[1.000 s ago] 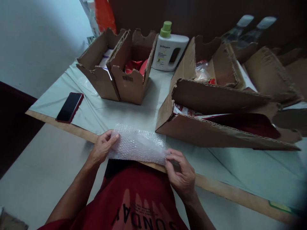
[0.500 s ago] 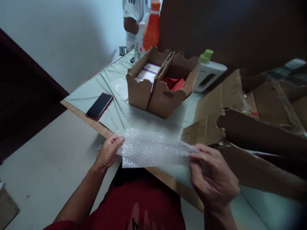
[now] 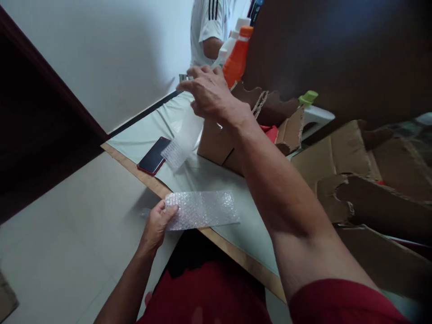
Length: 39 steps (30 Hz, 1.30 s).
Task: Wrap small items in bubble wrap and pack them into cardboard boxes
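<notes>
My left hand (image 3: 161, 220) is closed on one end of a flat, clear bubble wrap bag (image 3: 204, 209), held above the table's front edge. The bag points to the right and is shiny. My right hand (image 3: 211, 92) is stretched out above the far cardboard bins, its fingers apart. Just below it a second strip of bubble wrap (image 3: 182, 141) slants down across the corner of a dark phone (image 3: 154, 155) in a red case. Whether that strip is falling or lying there, I cannot tell. My right forearm hides part of the bins.
Two cardboard bins (image 3: 216, 144) stand on the pale-covered table (image 3: 130, 126), one with red packets. Behind are an orange bottle (image 3: 236, 58) and a white jug with a green cap (image 3: 317, 118). More cardboard boxes (image 3: 347, 153) are at right. A person (image 3: 209, 31) in white is beyond.
My right hand has let go of the bag's right end and reached forward and left over the bins. A second bubble wrap strip now shows by the phone. My left hand keeps its grip.
</notes>
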Tool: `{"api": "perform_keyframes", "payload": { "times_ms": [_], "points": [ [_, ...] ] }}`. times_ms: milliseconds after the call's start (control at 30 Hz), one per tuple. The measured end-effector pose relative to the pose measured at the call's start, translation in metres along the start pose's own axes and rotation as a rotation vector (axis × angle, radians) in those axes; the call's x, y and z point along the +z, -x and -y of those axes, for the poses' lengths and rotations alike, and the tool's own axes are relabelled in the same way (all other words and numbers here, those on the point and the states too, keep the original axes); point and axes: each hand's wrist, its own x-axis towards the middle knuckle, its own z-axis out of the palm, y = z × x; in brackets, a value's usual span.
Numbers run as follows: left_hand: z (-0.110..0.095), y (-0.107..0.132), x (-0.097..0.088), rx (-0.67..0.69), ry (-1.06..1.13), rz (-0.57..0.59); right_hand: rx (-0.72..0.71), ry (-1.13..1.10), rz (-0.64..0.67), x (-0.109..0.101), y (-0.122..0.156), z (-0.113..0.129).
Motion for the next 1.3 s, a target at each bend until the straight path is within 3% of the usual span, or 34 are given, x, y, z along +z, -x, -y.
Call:
{"api": "perform_keyframes", "payload": {
  "times_ms": [33, 100, 200, 300, 400, 500, 600, 700, 767, 833, 933, 1000, 1067, 1167, 1300],
  "points": [
    [0.000, -0.001, 0.000, -0.002, -0.044, -0.009, 0.010, -0.010, 0.001, 0.000, 0.011, 0.005],
    [0.001, -0.001, -0.002, 0.021, -0.144, -0.009, -0.021, -0.067, 0.060, 0.005, 0.058, 0.020],
    [-0.001, 0.003, -0.006, 0.139, -0.369, -0.011, -0.084, -0.181, 0.332, 0.030, 0.160, 0.043],
    [-0.005, 0.008, -0.012, 0.310, -0.605, -0.009, 0.166, -0.172, 0.402, 0.058, 0.249, 0.048],
    [-0.014, 0.004, -0.008, 0.518, -0.780, 0.126, 0.321, -0.205, 0.301, 0.058, 0.309, 0.050],
    [-0.030, -0.009, 0.025, 0.826, -0.960, 0.281, 0.552, -0.435, 0.175, 0.037, 0.353, 0.065],
    [-0.044, -0.023, 0.088, 1.131, -1.154, 0.437, 0.760, -0.637, 0.046, 0.017, 0.385, 0.080],
    [-0.043, -0.034, 0.150, 1.244, -1.379, 0.562, 0.872, -0.619, -0.071, 0.003, 0.413, 0.081],
    [-0.033, -0.034, 0.169, 1.333, -1.382, 0.540, 0.857, -0.501, -0.116, -0.008, 0.436, 0.075],
    [-0.019, -0.025, 0.165, 1.405, -1.323, 0.467, 0.803, -0.360, -0.182, -0.023, 0.465, 0.066],
    [0.006, -0.004, 0.135, 1.382, -1.297, 0.455, 0.893, -0.085, -0.320, -0.053, 0.513, 0.048],
    [0.020, 0.007, 0.117, 1.322, -1.337, 0.613, 1.076, 0.091, -0.413, -0.070, 0.541, 0.032],
    [0.027, 0.012, 0.110, 1.279, -1.334, 0.760, 1.234, 0.121, -0.462, -0.081, 0.560, 0.012],
    [0.026, 0.012, 0.128, 1.174, -1.205, 0.811, 1.353, -0.099, -0.359, -0.079, 0.570, -0.019],
    [0.034, 0.012, 0.179, 0.910, -0.991, 0.901, 1.368, -0.388, -0.178, -0.059, 0.560, -0.045]
  ]
}}
